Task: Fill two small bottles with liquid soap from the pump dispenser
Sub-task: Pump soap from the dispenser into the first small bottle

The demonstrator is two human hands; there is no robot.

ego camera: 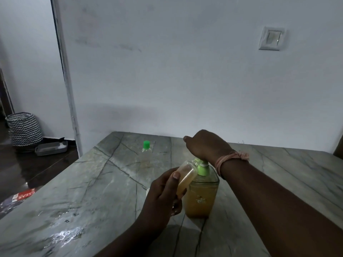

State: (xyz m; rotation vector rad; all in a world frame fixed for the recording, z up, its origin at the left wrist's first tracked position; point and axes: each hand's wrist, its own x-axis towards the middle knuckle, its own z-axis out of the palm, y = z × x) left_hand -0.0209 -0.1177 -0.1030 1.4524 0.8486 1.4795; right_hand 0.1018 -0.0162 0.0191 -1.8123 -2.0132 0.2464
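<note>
The dispenser (202, 193), amber soap nearly to its shoulder, stands on the grey bench (92, 182). The left hand (163, 193) grips a small bottle (185, 178) tilted against the pump, seemingly over half full. The right hand (206, 145) presses closed on the pump head. Beyond the dispenser stands a green-capped bottle (146, 153), contents unclear. White wall (185, 80) behind.

My right hand (206, 145) presses down on the pump dispenser (202, 193) while my left hand (163, 193) tilts a small bottle (185, 177) at its spout, a green-capped bottle (146, 154) standing farther left on the surface (92, 182).
</note>
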